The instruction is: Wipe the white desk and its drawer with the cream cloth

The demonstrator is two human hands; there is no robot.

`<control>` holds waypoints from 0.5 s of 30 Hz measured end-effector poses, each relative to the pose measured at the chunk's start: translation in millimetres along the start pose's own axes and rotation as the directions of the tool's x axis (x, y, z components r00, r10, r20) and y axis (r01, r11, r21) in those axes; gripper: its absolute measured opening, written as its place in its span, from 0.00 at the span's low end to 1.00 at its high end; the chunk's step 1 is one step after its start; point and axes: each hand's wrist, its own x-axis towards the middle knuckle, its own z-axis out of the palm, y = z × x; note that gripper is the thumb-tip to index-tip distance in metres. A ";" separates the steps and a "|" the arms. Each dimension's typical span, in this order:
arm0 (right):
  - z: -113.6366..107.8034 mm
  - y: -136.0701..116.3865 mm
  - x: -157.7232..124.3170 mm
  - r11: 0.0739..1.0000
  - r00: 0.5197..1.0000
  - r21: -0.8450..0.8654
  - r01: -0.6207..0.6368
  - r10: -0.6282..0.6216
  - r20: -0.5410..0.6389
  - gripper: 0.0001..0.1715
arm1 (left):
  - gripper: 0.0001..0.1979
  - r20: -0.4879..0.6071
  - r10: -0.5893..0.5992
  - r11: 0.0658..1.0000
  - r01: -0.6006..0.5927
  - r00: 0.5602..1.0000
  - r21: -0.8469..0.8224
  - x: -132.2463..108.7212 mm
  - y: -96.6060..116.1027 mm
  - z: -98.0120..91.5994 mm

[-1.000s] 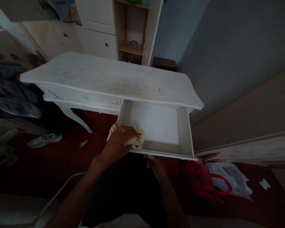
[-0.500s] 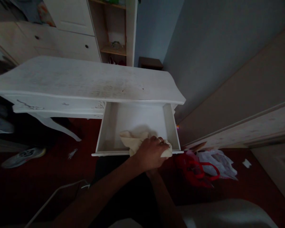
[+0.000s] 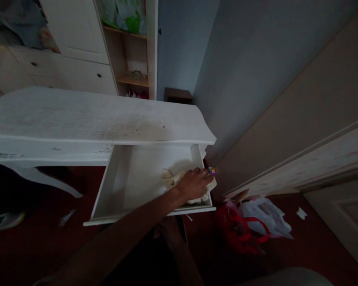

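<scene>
My left hand (image 3: 193, 184), with a ring on one finger, is closed over a cream cloth (image 3: 170, 176). It presses the cloth against the right side wall of a pulled-out white drawer (image 3: 137, 174), near the front corner. Part of the cloth bunches inside the drawer and part drapes toward the front edge. My right hand (image 3: 167, 228) is low, just below the drawer's front panel and beneath my left forearm. Shadow hides its fingers. The drawer belongs to a white table (image 3: 107, 115) with a curved edge and dark stains on its top.
A red bag (image 3: 235, 230) and a white plastic bag (image 3: 267, 216) lie on the dark red floor at right. A small colourful item (image 3: 211, 171) shows beside the drawer. White cabinets (image 3: 77, 75) with open shelves stand behind. A shoe (image 3: 6, 220) is at left.
My left hand has moved with the cloth from the drawer's front edge onto its right side wall. My right hand has separated from it, lower and leftward. The view has shifted right.
</scene>
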 end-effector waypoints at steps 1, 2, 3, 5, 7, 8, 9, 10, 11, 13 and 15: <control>-0.1 1.4 1.3 1.000 1.000 0.000 0.000 0.000 0.013 0.17 | 0.17 -0.014 -0.049 0.999 0.049 0.999 0.007 3.3 -4.8 -0.2; -0.1 2.6 2.2 1.000 1.000 0.002 0.001 -0.001 0.024 0.16 | 0.18 -0.024 -0.090 0.996 0.090 0.996 0.017 7.2 -9.9 -0.5; -0.2 3.4 2.7 1.000 0.999 0.005 0.003 -0.003 0.033 0.16 | 0.18 -0.033 -0.120 0.992 0.121 0.992 0.030 11.5 -15.3 -0.8; -0.6 3.5 2.7 1.000 0.999 0.010 0.012 -0.013 0.039 0.17 | 0.19 -0.051 -0.152 0.986 0.155 0.987 0.060 21.8 -27.0 -1.4; -1.3 1.9 1.9 1.000 0.999 0.015 0.024 -0.025 0.037 0.20 | 0.20 -0.080 -0.178 0.980 0.185 0.981 0.078 33.1 -39.4 -2.2; -1.7 0.8 1.3 0.999 0.999 0.017 0.030 -0.030 0.035 0.20 | 0.20 -0.097 -0.198 0.975 0.206 0.975 0.082 38.7 -45.6 -2.9; -2.1 -0.2 0.8 0.999 0.999 0.019 0.034 -0.035 0.033 0.21 | 0.20 -0.113 -0.219 0.970 0.229 0.969 0.086 43.9 -51.4 -3.7; -2.3 -1.0 0.4 0.999 0.999 0.022 0.038 -0.039 0.030 0.21 | 0.19 -0.127 -0.237 0.964 0.249 0.963 0.091 48.8 -56.7 -4.6; -2.5 -1.5 0.1 0.999 0.999 0.024 0.041 -0.042 0.028 0.21 | 0.19 -0.136 -0.249 0.960 0.263 0.959 0.099 53.0 -61.3 -5.4; -2.5 -1.4 -0.1 0.999 0.999 0.028 0.046 -0.047 0.023 0.20 | 0.19 -0.148 -0.255 0.954 0.273 0.956 0.123 59.1 -67.9 -6.5; -2.2 -0.2 0.4 0.998 0.999 0.029 0.050 -0.050 0.020 0.19 | 0.19 -0.156 -0.245 0.952 0.268 0.957 0.150 61.1 -71.3 -5.8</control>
